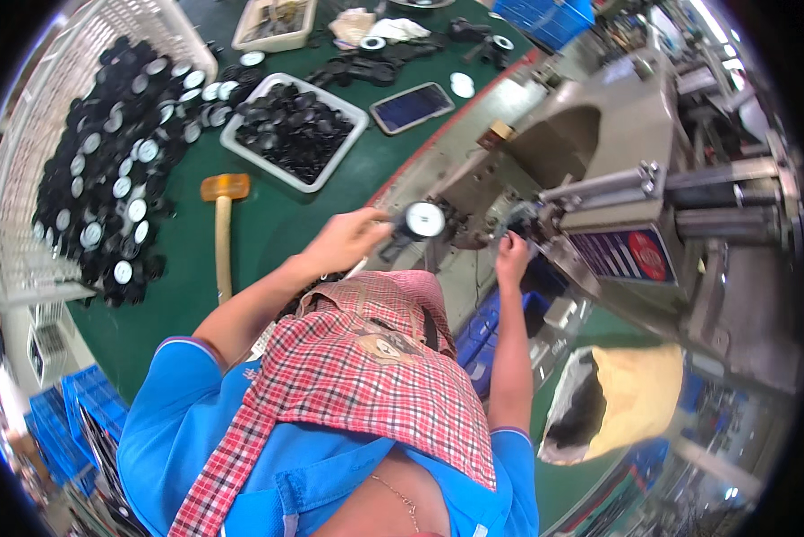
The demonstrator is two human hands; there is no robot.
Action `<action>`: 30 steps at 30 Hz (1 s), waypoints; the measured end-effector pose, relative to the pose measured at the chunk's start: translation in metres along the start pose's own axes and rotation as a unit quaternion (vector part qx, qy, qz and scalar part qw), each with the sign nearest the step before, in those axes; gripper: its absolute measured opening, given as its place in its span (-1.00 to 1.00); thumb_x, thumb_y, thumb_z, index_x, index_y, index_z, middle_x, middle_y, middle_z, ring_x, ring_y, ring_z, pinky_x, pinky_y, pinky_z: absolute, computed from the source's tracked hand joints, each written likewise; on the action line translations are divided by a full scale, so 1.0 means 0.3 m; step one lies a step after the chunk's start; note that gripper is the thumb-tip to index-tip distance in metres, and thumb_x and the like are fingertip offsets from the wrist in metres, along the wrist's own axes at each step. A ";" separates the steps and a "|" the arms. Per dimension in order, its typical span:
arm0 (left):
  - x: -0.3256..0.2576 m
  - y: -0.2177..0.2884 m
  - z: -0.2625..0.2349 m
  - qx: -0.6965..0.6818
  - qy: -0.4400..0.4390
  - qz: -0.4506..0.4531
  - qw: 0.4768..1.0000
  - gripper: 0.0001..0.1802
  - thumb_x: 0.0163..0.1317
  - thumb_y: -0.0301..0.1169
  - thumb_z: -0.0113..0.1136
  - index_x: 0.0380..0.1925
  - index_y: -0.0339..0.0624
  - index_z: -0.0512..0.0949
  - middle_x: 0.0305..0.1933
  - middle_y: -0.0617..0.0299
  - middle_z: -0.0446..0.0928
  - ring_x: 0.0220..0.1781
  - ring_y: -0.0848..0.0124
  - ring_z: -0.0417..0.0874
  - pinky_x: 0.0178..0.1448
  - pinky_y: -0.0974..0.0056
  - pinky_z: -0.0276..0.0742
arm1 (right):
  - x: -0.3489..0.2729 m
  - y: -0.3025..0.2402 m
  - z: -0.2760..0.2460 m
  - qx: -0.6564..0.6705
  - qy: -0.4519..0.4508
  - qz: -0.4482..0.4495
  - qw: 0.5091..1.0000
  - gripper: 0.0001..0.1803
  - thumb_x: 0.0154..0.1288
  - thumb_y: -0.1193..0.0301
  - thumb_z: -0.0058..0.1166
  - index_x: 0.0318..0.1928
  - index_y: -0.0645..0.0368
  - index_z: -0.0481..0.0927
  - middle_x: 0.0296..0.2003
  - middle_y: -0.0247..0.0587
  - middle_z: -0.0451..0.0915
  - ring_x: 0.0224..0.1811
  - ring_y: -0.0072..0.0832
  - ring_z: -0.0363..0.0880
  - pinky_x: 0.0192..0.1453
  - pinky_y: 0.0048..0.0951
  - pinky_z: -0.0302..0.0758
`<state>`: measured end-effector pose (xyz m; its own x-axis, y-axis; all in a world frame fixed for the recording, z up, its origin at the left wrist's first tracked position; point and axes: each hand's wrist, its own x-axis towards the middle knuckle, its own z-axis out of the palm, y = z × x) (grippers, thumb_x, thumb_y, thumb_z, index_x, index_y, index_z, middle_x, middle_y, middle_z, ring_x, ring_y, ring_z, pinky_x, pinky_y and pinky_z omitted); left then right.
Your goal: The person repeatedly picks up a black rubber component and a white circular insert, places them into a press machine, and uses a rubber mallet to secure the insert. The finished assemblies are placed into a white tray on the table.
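My left hand (350, 240) grips a black part with a round white disc (423, 220) on its face, fingers closed at its side. This part is held just in front of the machine's metal tooling (463, 224). My right hand (512, 259) is raised to the machine (599, 152), fingers drawn together beside its working head. Whatever those fingers hold, if anything, is too small to make out. On the green table (187, 304) left of me lies a mallet (225, 190) with an amber head and wooden handle.
A white basket (6, 233) at the left spills many black parts with white discs. Small black pieces fill a white tray (353, 134); a phone (411, 108) lies beside it. A yellow sack (644, 389) with black contents sits at the right. Beyond is a blue crate (550, 20).
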<state>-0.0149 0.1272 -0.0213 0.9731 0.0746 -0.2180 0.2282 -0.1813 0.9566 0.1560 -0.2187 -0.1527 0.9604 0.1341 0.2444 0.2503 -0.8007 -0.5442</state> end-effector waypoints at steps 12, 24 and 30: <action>-0.223 -0.051 -0.397 0.312 0.277 0.002 0.909 -0.69 0.39 -0.14 0.16 -0.13 -0.15 0.64 -0.31 0.02 0.64 -0.22 -0.01 0.66 -0.11 0.01 0.56 | 0.187 0.257 0.146 -0.256 -0.126 -0.085 0.955 -0.72 0.12 0.42 0.25 -0.15 0.24 0.62 -0.18 0.16 0.69 -0.07 0.13 0.66 -0.01 0.02 0.59; 0.370 -0.021 -0.400 0.361 0.340 -0.036 0.868 -0.66 0.17 -0.06 0.37 -0.35 -0.11 0.67 -0.25 0.11 0.60 -0.12 0.12 0.68 -0.05 0.04 0.59 | 0.157 0.396 0.124 -0.218 -0.124 0.020 0.968 -0.73 0.40 0.17 0.14 -0.04 0.04 0.63 -0.31 -0.06 0.69 -0.28 -0.14 0.68 -0.19 -0.15 0.57; 0.308 -0.088 -0.437 0.267 0.404 0.078 0.872 -0.71 0.24 -0.17 0.37 -0.29 -0.18 0.68 -0.40 0.19 0.55 -0.39 0.37 0.57 -0.26 0.24 0.48 | 0.173 0.240 0.054 0.049 -0.105 0.105 0.988 -0.79 0.41 0.25 0.20 -0.08 0.09 0.62 -0.36 -0.34 0.60 -0.37 -0.48 0.55 -0.28 -0.39 0.47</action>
<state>0.0650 0.2673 -0.0414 0.7027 0.6357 0.3195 0.2881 -0.6648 0.6892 0.2260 -0.2598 -0.1922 0.9941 0.0969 -0.0494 0.0427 -0.7654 -0.6422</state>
